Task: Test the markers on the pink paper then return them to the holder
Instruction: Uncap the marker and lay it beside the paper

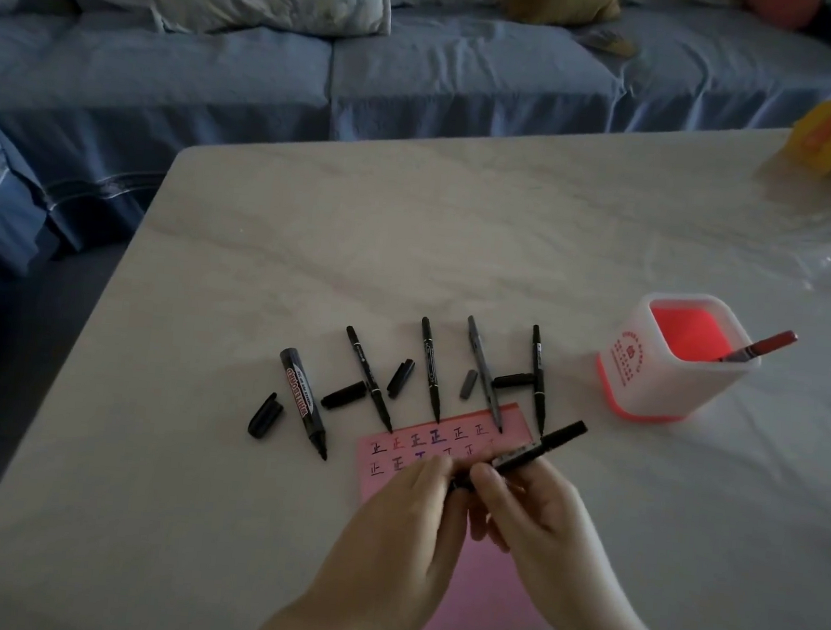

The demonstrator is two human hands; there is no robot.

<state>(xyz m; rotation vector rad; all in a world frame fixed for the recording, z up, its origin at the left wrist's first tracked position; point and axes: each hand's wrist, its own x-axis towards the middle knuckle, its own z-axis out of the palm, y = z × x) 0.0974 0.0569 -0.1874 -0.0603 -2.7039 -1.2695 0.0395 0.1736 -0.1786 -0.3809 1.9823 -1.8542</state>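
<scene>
Both hands are working over the pink paper [457, 564]: the right hand [527, 505] is grasping a black marker [540, 449], and the left hand [417, 501] is pinching its near end, probably the cap. Pulling straight along the barrel should avoid smearing. The holder [669, 382] is standing on the table [409, 244] to the right.
</scene>
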